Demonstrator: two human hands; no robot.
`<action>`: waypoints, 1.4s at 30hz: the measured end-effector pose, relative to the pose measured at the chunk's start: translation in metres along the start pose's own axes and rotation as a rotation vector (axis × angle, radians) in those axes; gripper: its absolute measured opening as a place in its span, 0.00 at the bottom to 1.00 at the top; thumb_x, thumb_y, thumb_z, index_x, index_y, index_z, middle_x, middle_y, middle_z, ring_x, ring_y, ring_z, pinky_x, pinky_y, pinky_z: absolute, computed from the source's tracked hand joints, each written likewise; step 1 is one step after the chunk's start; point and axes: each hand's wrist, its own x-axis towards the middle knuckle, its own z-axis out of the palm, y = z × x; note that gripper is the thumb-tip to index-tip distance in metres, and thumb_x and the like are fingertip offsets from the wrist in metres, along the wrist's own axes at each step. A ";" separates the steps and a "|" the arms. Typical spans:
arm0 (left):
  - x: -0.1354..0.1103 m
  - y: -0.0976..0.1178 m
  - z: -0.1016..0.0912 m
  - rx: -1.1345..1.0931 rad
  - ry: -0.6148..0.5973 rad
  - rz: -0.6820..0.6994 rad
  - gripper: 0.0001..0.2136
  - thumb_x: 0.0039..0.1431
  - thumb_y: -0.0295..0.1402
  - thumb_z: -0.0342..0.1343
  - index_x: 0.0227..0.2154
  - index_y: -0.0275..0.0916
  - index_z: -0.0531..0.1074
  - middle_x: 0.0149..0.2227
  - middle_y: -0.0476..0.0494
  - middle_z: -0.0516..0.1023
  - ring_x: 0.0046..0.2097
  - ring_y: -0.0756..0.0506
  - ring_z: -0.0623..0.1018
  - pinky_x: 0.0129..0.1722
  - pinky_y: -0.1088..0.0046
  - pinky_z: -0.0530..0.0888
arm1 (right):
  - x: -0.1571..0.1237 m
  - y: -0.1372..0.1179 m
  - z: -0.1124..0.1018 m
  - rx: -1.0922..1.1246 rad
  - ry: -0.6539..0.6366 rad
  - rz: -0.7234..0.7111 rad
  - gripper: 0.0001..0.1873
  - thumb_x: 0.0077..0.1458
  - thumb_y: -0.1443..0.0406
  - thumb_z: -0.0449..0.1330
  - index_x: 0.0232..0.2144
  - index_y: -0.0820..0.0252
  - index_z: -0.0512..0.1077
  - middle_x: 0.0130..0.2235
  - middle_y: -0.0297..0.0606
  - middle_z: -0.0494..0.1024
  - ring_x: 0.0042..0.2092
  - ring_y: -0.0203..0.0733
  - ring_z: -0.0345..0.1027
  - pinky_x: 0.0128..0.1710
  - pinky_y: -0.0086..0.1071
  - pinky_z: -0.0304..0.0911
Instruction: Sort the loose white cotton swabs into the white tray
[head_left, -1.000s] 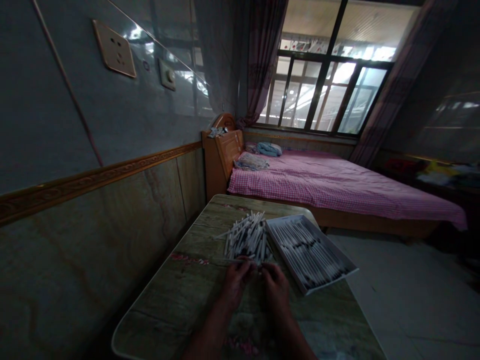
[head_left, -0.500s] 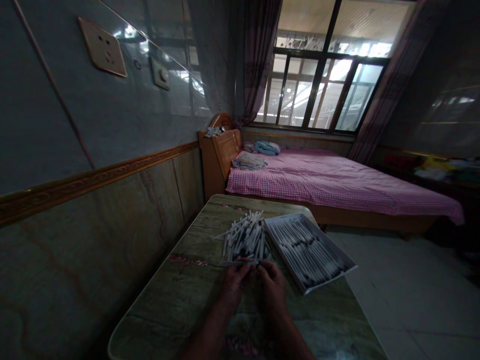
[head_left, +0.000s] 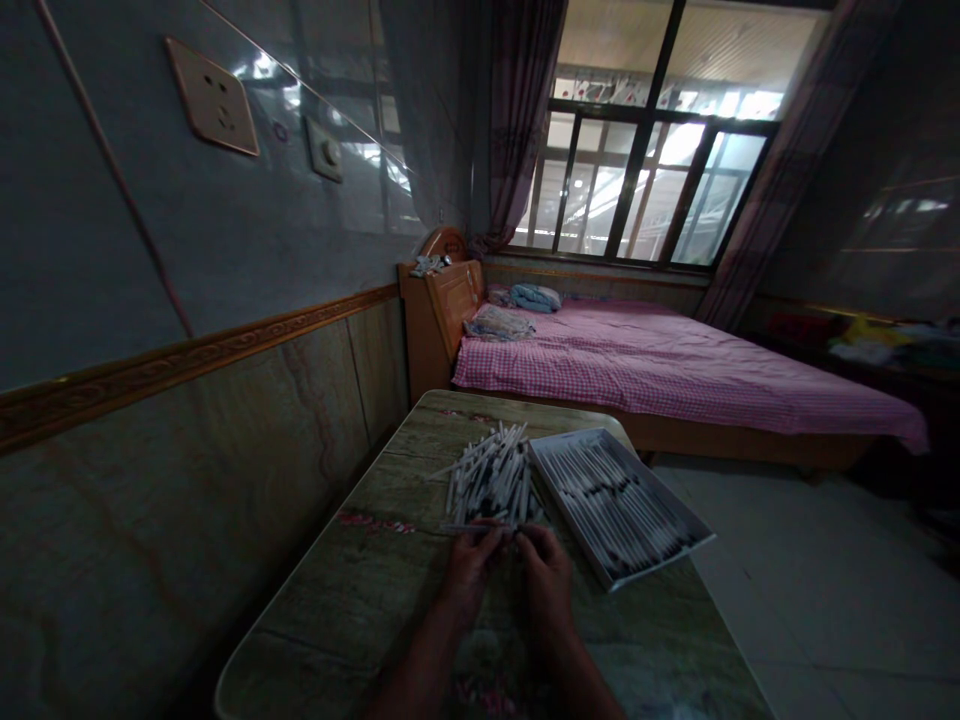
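A loose pile of thin white sticks with dark markings (head_left: 491, 478) lies on a green marbled tabletop (head_left: 352, 590). To its right sits a white rectangular tray (head_left: 670, 483), holding many similar sticks laid side by side. My left hand (head_left: 472, 570) is at the near edge of the pile, its fingers closed on a white stick (head_left: 469, 527). My right hand (head_left: 546, 585) is beside it, with curled fingertips near the stick's other end and close to the tray's rim. Whether it holds anything is hidden.
The table's left side runs beside a tiled wall with a wall socket (head_left: 213, 97). Beyond the table's far end stands a bed with a pink gingham sheet (head_left: 660, 375). A tiled floor (head_left: 802, 570) lies to the right.
The view has shifted slightly and tilted less. My hands remain together at the pile's near edge, and a white stick now shows to the left of my left hand.
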 end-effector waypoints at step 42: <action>-0.004 -0.002 0.006 0.324 -0.103 0.067 0.19 0.33 0.44 0.73 0.23 0.36 0.74 0.18 0.51 0.74 0.22 0.50 0.71 0.22 0.77 0.67 | -0.012 0.019 -0.026 -0.498 -0.069 -0.292 0.27 0.59 0.43 0.47 0.32 0.53 0.75 0.34 0.39 0.79 0.38 0.44 0.73 0.41 0.35 0.66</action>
